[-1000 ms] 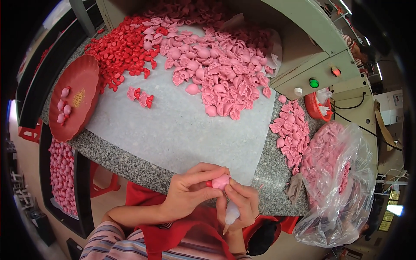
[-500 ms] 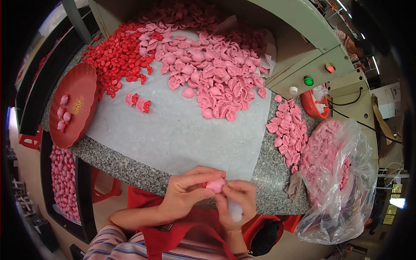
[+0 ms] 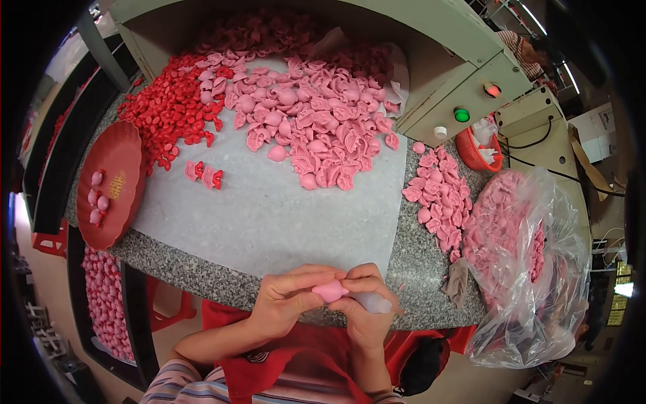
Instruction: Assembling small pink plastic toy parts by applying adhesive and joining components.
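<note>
Over the table's near edge, my left hand (image 3: 284,301) pinches a rounded pink plastic piece (image 3: 329,291) between thumb and fingers. My right hand (image 3: 368,322) is closed around a small translucent white bottle (image 3: 374,302), which lies slantwise across the fingers. That hand's thumb and fingertips meet the right end of the pink piece; the bottle's tip is hidden there. Beyond my hands is a white paper sheet (image 3: 269,215). On it rest two open pink shells with red parts (image 3: 204,175), apart from my hands.
Loose pink shells (image 3: 330,128) and small red parts (image 3: 175,101) are heaped at the back. A red scalloped dish (image 3: 124,195) on the left holds several pink pieces. To the right are more shells (image 3: 441,195), a red basket (image 3: 479,149) and a clear plastic bag (image 3: 538,296).
My right hand has turned, so the bottle now lies more level and points toward the pink piece. The red part seen at the piece's left end is now hidden. The view has shifted slightly.
</note>
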Tool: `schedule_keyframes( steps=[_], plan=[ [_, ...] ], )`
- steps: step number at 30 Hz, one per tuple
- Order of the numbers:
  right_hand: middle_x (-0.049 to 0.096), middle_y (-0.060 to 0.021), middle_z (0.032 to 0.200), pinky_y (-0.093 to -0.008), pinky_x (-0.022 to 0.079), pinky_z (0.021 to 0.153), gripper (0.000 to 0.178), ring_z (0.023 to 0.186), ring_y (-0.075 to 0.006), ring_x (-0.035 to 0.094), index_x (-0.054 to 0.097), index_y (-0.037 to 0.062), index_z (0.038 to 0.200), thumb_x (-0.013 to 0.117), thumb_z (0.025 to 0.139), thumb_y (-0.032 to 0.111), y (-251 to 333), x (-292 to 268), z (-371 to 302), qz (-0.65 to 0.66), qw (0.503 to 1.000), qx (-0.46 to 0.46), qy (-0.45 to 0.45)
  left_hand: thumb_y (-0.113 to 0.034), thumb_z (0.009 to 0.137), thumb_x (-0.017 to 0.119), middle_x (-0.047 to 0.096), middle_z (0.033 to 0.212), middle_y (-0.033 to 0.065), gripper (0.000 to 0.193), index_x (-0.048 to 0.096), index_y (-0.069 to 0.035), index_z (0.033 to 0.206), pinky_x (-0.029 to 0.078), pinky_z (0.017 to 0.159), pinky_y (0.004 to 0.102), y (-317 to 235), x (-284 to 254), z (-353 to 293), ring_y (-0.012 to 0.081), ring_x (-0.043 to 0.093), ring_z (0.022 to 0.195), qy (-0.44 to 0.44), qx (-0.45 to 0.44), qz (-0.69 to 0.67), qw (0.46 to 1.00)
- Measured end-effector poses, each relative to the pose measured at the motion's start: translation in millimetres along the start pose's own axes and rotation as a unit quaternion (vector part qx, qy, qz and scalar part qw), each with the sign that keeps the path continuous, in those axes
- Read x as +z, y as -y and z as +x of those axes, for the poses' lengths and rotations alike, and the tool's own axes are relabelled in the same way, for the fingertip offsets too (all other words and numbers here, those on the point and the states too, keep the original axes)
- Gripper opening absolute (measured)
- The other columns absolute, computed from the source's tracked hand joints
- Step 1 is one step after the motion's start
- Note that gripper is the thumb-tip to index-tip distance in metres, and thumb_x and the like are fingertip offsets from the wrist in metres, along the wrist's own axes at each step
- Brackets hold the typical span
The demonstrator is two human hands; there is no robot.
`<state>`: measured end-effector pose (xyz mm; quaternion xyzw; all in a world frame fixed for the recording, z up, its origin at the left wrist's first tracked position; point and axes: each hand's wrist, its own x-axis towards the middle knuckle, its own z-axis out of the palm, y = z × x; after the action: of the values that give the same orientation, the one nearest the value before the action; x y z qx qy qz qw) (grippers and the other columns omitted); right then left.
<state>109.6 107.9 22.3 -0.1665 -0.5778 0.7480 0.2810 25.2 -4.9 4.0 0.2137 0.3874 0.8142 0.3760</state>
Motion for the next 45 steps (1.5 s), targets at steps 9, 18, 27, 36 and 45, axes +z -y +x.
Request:
schedule_keyframes(
  steps=[9, 18, 27, 36, 45],
  plan=[
    [0.054, -0.007, 0.085, -0.0218, 0.045, 0.062, 0.025, 0.072, -0.0117, 0.054, 0.063, -0.0002, 0.081, 0.073, 0.059, -0.004, 15.3, -5.8, 10.0, -0.041, 0.998, 0.035, 0.021, -0.007, 0.067, 0.07, 0.056, 0.105, 0.0145, 0.041, 0.058, -0.004, 0.106, 0.044, 0.082, 0.0327, -35.8, -0.3, 11.9, 0.0233, 0.053, 0.098, 0.053, 0.071, 0.322, 0.943],
    [0.053, -0.0077, 0.084, -0.0211, 0.042, 0.06, 0.028, 0.068, -0.0113, 0.052, 0.061, -0.0006, 0.08, 0.075, 0.055, -0.004, 30.3, 16.2, 21.9, -0.155, 0.985, 0.063, 0.034, -0.003, 0.069, 0.068, 0.056, 0.106, 0.0102, 0.046, 0.051, -0.004, 0.112, 0.046, 0.08, 0.0317, -38.9, -7.5, 25.4, 0.0197, 0.054, 0.096, 0.021, -0.147, 0.054, 0.987],
    [0.05, -0.007, 0.086, -0.0207, 0.043, 0.057, 0.033, 0.066, -0.0114, 0.052, 0.059, 0.0026, 0.082, 0.075, 0.053, -0.005, 5.7, 12.6, 12.9, -0.275, 0.958, -0.073, -0.03, -0.006, 0.077, 0.061, 0.054, 0.109, 0.0134, 0.039, 0.047, -0.001, 0.113, 0.045, 0.085, 0.0327, -11.2, -20.4, 18.3, 0.0187, 0.054, 0.099, -0.023, -0.185, -0.144, 0.972],
    [0.052, -0.0061, 0.079, -0.0232, 0.043, 0.056, 0.029, 0.066, -0.0137, 0.052, 0.062, 0.0033, 0.08, 0.076, 0.054, 0.0, 10.1, 12.7, 16.9, -0.318, 0.944, -0.085, 0.028, -0.006, 0.076, 0.063, 0.056, 0.103, 0.0142, 0.031, 0.051, 0.002, 0.104, 0.049, 0.078, 0.035, -11.8, -23.8, 17.4, 0.0209, 0.057, 0.092, 0.016, -0.158, -0.09, 0.983],
    [0.053, -0.0063, 0.08, -0.0232, 0.043, 0.055, 0.029, 0.066, -0.014, 0.052, 0.062, 0.0032, 0.079, 0.075, 0.054, -0.001, 9.1, 13.7, 14.4, -0.345, 0.934, -0.087, 0.037, -0.007, 0.078, 0.06, 0.056, 0.099, 0.0136, 0.027, 0.051, 0.002, 0.102, 0.052, 0.074, 0.0374, 3.3, -24.3, 11.3, 0.0235, 0.057, 0.091, -0.001, -0.129, -0.169, 0.977]
  ],
)
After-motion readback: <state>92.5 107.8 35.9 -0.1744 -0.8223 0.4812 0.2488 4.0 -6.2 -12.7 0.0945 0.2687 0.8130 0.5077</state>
